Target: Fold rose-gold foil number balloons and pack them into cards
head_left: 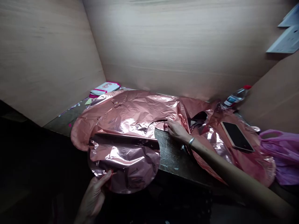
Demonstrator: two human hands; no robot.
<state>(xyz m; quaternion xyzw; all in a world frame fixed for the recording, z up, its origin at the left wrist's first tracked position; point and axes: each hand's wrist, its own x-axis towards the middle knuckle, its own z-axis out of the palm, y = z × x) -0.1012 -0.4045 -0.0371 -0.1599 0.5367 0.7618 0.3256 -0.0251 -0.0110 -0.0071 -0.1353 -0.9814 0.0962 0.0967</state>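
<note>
Flat rose-gold foil balloons (pixel 140 112) lie spread over the dark table. My left hand (pixel 97 189) pinches the rounded near end of one foil balloon, thumb on top, where it hangs past the table edge. On the inner curved edge of the foil rests my right hand (pixel 176 130), its fingertips closed at the rim; a band circles that wrist. To the right of this arm more shiny foil (pixel 215 140) is spread out, with a phone (pixel 237 136) lying on it.
A stack of printed cards (pixel 105 88) with pink edges sits at the back left. A red-capped bottle (pixel 237 96) leans at the back right, near a purple plastic bag (pixel 282 152). Wooden panels (pixel 175 46) enclose the table (pixel 170 152); white sockets (pixel 286 40) are on the right.
</note>
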